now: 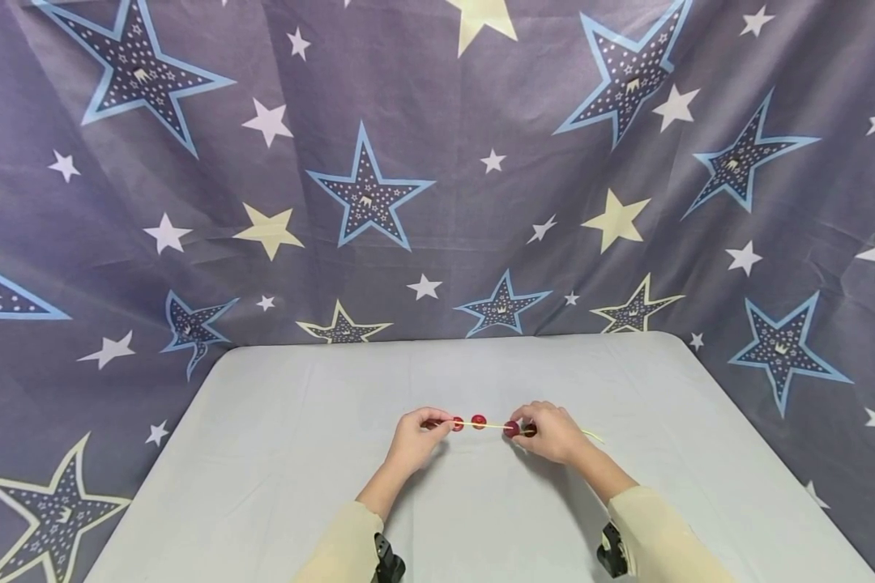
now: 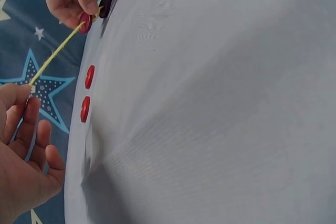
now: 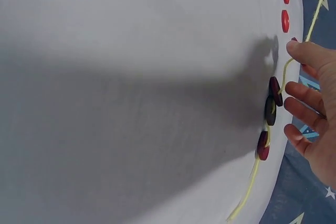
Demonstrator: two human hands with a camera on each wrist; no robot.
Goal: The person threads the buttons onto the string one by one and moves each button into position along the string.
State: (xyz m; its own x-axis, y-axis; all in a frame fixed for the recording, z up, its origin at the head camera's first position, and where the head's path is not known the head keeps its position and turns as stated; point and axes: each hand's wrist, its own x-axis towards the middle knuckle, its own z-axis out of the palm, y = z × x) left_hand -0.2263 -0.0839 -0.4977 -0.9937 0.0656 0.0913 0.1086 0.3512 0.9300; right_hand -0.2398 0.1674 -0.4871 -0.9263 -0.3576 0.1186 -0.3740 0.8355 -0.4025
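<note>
A yellow string [image 2: 56,55] runs taut between the two hands. My left hand [image 1: 416,444] pinches it between thumb and forefinger, the other fingers loosely bent. At the string's other side my right hand [image 1: 552,436] pinches a dark red button [image 2: 86,23] threaded on it. Beyond that hand, the string carries more buttons: a dark red one [image 3: 275,91], a blackish one [image 3: 270,110] and another dark red one [image 3: 263,146], lying close together on the table. The string's loose tail [image 3: 244,198] trails past them.
Two bright red buttons, one nearer the left hand [image 2: 85,109] and one further right [image 1: 479,421], lie loose on the white-covered table [image 1: 299,486]. Behind the table hangs a dark cloth [image 1: 437,162] printed with stars.
</note>
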